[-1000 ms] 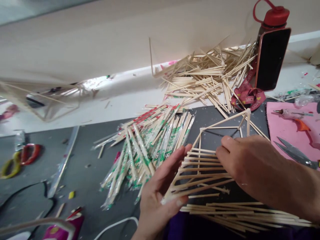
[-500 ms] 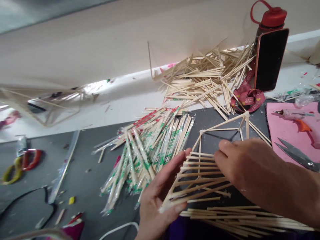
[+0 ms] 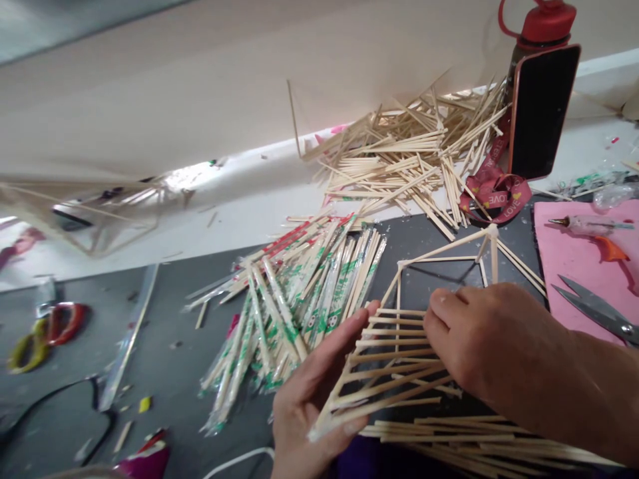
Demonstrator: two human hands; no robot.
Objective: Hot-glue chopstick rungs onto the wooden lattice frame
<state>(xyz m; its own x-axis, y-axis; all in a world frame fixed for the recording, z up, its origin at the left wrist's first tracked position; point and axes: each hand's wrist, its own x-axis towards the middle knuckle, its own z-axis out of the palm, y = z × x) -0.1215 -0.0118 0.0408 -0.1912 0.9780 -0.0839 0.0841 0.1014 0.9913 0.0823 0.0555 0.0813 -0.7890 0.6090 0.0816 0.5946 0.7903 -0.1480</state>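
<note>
A frame of thin wooden sticks (image 3: 389, 355), with a row of slats across it, leans above the grey table. My left hand (image 3: 307, 399) is closed around its lower left edge, the thumb in front and the fingers behind. My right hand (image 3: 499, 342) pinches at the right ends of the upper slats; its fingertips partly hide the stick between them. Behind my right hand, the frame's far corner (image 3: 492, 231) shows a whitish joint. Several loose sticks (image 3: 449, 439) lie below the frame, near my lap.
Plastic-wrapped chopsticks (image 3: 284, 299) lie left of the frame, with a heap of bare sticks (image 3: 399, 166) behind. A phone (image 3: 544, 113) leans on a bottle (image 3: 546, 26). At right, a glue gun (image 3: 589, 226) and scissors (image 3: 594, 309) rest on a pink sheet (image 3: 554, 256). A ruler (image 3: 130, 339) lies left.
The camera view has shifted slightly. Both hands keep their holds, and the frame with its slats has tilted or dropped a little; my right hand sits slightly lower.
</note>
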